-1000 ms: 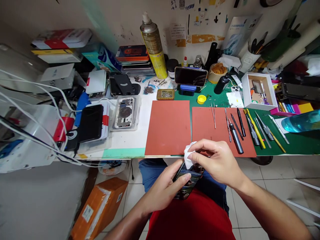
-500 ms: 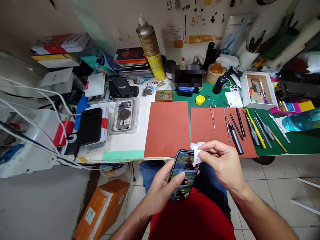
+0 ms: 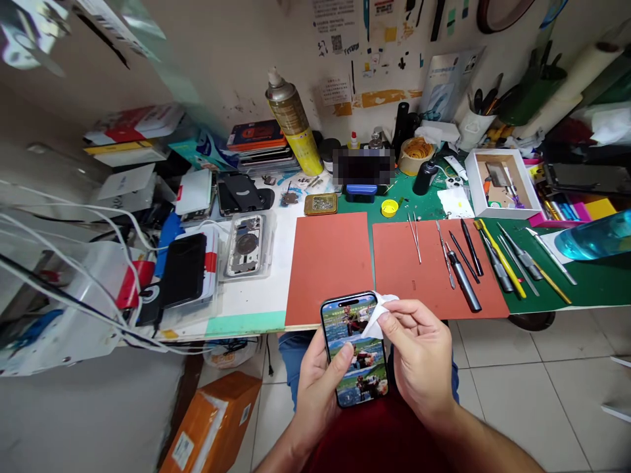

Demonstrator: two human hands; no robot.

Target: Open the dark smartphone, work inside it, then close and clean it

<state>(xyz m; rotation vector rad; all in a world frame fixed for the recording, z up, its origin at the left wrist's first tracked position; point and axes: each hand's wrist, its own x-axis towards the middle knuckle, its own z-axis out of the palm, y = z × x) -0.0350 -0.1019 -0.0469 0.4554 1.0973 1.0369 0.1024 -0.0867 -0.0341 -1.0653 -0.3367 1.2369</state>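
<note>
A phone with a lit screen [image 3: 362, 361] is upright in my left hand [image 3: 320, 378], whose thumb lies over the glass at the left side. My right hand [image 3: 419, 348] pinches a white tissue [image 3: 377, 316] between thumb and fingers. The tissue lies against the upper right edge and part of the screen. Both hands are in front of the table edge, above my lap. Beyond them are two reddish-brown mats, the left one bare [image 3: 330, 263] and the right one [image 3: 399, 269] bearing tweezers [image 3: 415, 240] and a grey screwdriver [image 3: 464, 282].
An opened phone body [image 3: 245, 244] lies in a clear tray at the left, beside a dark phone [image 3: 184, 269]. White cables [image 3: 123, 263] run along the left. A spray can [image 3: 296, 125], a white box [image 3: 503, 184] and a blue bottle [image 3: 596, 236] stand further back.
The phone has turned to face the camera more squarely. The tissue now reaches further over the screen's upper right part, and my right hand has moved left. The camera view has shifted.
</note>
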